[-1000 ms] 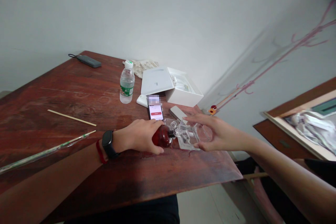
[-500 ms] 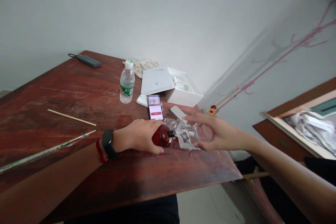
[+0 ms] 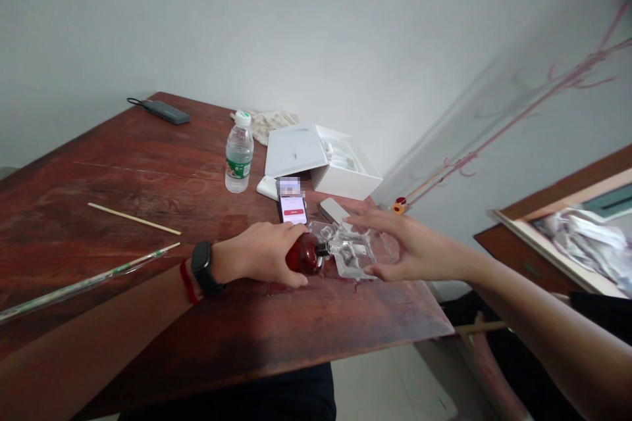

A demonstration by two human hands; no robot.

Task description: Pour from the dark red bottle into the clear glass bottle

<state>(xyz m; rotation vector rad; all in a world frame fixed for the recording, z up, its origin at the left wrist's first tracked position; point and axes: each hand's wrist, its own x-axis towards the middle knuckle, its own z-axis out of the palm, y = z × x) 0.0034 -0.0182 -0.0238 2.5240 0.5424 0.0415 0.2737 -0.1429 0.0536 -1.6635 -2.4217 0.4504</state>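
My left hand (image 3: 269,253) is wrapped around a bottle of dark red liquid (image 3: 302,255), which lies tilted with its black neck toward the right. Facing that neck is the narrow clear end of a transparent container (image 3: 380,247), and my right hand (image 3: 399,247) is closed around its wider body. Whether the two necks touch I cannot tell. Beneath and beside them rests a clear moulded plastic tray (image 3: 349,270). A phone (image 3: 293,212) with a lit screen lies just beyond my left hand, and a pale flat block (image 3: 334,210) is behind the tray.
On the wooden table (image 3: 162,151) stand a water bottle (image 3: 239,154) and an opened white box (image 3: 345,176). A thin stick (image 3: 133,218), a wrapped pair of chopsticks (image 3: 99,279) and a grey device (image 3: 168,112) lie to the left. The table's right corner is near my right forearm.
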